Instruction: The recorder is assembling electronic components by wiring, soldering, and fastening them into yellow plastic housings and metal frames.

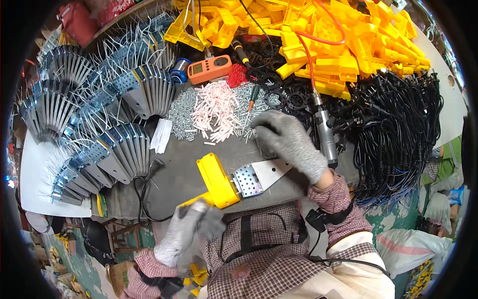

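A yellow plastic housing with a handle [217, 180] lies near the table's front edge. From its right end a perforated metal bracket [247, 180] carries a flat, tapered grey plate [271, 172]. My left hand [181, 229], in a grey glove, is at the handle's lower end; its fingers are smeared by motion. Beyond the tapered plate, my gloved right hand [289, 142] is bent with curled fingers near a small dark piece on the table; its fingertips are partly hidden. Above it lie loose screws [184, 114], pale pink sleeves [215, 107] and a green-handled screwdriver [254, 95].
Fanned metal plates with white wires [117, 154] fill the left. Yellow plastic shells [343, 40] are heaped at the back, with black cords [393, 134] at right. A silver powered screwdriver [326, 137] hangs beside my right hand. An orange meter [210, 69] stands behind the screws.
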The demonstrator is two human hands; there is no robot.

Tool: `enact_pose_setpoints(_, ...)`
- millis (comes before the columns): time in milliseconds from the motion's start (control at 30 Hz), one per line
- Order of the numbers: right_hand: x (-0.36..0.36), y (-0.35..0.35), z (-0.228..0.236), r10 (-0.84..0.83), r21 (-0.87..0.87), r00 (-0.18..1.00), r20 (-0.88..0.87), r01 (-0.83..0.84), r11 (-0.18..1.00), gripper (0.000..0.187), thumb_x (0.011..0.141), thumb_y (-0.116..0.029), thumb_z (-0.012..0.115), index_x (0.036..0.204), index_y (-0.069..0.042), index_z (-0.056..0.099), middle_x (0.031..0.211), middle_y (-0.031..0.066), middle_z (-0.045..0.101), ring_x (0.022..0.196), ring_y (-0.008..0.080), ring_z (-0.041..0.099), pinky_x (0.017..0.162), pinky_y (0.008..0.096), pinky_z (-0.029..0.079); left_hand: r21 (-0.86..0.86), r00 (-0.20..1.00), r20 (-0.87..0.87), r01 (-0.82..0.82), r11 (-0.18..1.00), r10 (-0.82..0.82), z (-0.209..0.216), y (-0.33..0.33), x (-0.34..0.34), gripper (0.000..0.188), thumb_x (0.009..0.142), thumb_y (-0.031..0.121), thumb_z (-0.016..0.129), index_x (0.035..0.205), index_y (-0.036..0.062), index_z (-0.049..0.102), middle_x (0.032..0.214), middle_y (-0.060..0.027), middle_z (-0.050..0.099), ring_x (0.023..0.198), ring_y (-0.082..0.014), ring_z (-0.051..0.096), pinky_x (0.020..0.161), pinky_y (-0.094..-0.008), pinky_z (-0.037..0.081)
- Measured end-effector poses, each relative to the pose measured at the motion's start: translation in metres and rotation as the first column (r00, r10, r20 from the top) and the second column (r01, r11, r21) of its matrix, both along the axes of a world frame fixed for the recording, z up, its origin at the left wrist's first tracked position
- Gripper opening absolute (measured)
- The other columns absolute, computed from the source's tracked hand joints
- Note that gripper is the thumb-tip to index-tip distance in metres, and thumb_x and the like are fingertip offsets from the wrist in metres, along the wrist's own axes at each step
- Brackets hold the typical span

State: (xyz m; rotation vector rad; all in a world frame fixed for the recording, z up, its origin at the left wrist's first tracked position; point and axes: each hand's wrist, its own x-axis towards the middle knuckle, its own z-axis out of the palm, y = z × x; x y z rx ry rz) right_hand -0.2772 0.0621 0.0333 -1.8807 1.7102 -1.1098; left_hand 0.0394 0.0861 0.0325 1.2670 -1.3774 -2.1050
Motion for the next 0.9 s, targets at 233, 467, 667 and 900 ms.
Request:
enact_pose_setpoints(233,-0.029,0.015,-0.032,-0.136,0.151,0.924,-0.358,0.201,0.968,0.020,0.088,-0.010,0.066,0.107,-0.008,0.071,0.105,0.0133,0.064,0.100,0.0353,0.065,0.087,0.0446,0.053,-0.778,0.769,0.628,0.618,0.116,0.116,-0.031,-0.099,-0.142,0.017,0.089,0.018,0.067,0.097,0.0026,0.066,0.094,-0.0207,0.067,0.087,-0.0402,0.067,0.075,-0.0482,0.056)
enact_pose_setpoints(467,-0.029,0.004,-0.047,-0.174,-0.010,0.751,-0.638,0.217,0.976,0.012,0.087,-0.008,0.061,0.096,0.001,0.063,0.102,0.0174,0.064,0.097,0.0321,0.070,0.081,0.0404,0.058,-0.652,0.654,0.755,0.742,0.152,0.043,-0.031,-0.114,-0.169,0.018,0.083,0.016,0.070,0.090,0.0004,0.065,0.084,-0.0220,0.067,0.081,-0.0397,0.070,0.072,-0.0487,0.057)
enact_pose_setpoints(667,-0.031,-0.001,-0.012,-0.268,0.098,0.914,-0.305,0.310,0.946,0.016,0.094,-0.010,0.058,0.103,0.002,0.060,0.093,0.0226,0.066,0.094,0.0344,0.070,0.079,0.0448,0.057,-0.705,0.757,0.650,0.631,0.323,-0.062,-0.011,-0.126,-0.141,0.021,0.084,0.011,0.069,0.097,0.0011,0.056,0.084,-0.0170,0.065,0.079,-0.0316,0.066,0.074,-0.0411,0.055)
enact_pose_setpoints(900,0.004,0.058,-0.041,0.341,0.030,0.892,0.295,-0.366,0.930,0.018,0.093,-0.012,0.066,0.111,-0.008,0.066,0.104,0.0120,0.065,0.100,0.0322,0.065,0.086,0.0433,0.052,-0.405,0.780,0.241,0.622,0.670,-0.578,0.009,-0.122,-0.107,0.021,0.093,0.006,0.066,0.112,-0.0031,0.065,0.099,-0.0098,0.071,0.092,-0.0143,0.065,0.088,-0.0316,0.053)
